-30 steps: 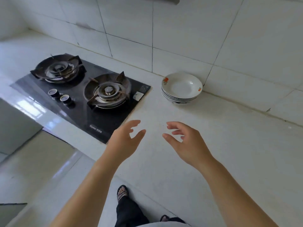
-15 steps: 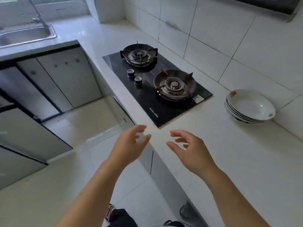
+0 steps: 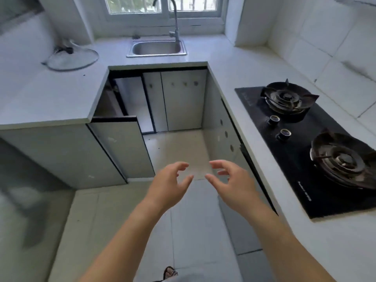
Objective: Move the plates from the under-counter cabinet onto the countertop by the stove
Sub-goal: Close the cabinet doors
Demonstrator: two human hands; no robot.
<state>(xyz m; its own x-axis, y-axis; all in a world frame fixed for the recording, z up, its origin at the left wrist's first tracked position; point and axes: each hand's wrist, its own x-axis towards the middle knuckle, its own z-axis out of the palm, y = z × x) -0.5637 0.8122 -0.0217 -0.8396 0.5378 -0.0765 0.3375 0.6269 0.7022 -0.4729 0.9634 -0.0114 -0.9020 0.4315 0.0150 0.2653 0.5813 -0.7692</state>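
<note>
Swung left since a moment ago, leaving the stove at right and the stacked plates out of frame. Holding nothing in left hand or right hand, fingers loosely curled. Far left, under-counter cabinet seemingly ajar, interior dark.

Soft daylight enters through the window at twelve o'clock, and its panes are partly washed out. The white countertop and the wall tiles at two o'clock are bright and evenly lit, with only faint shadows. The open cabinet at ten o'clock is dark inside. The floor tiles carry a pale sheen. Heavy blur smears the frame from seven to nine o'clock. Straight counter edges bow toward the borders.
</note>
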